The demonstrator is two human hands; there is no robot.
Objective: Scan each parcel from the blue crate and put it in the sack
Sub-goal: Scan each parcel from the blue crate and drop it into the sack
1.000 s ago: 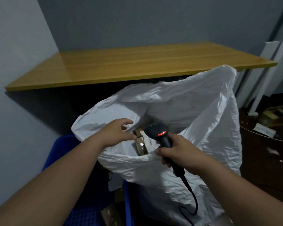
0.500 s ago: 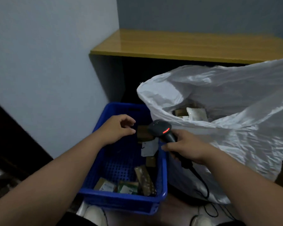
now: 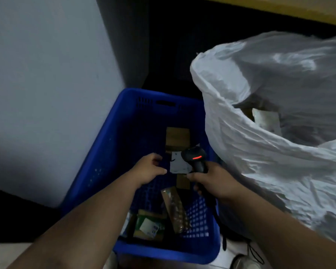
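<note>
Over the blue crate, where parcels lie from centre to six o'clock, the left hand hangs empty with fingers loosely curled, the right hand grips a scanner, the white sack gaping at three o'clock.

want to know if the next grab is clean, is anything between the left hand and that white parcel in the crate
Nothing visible. The left hand hovers empty inside the blue crate, right beside the white parcel. The scanner in the right hand overlaps the parcel's other edge only.
</note>
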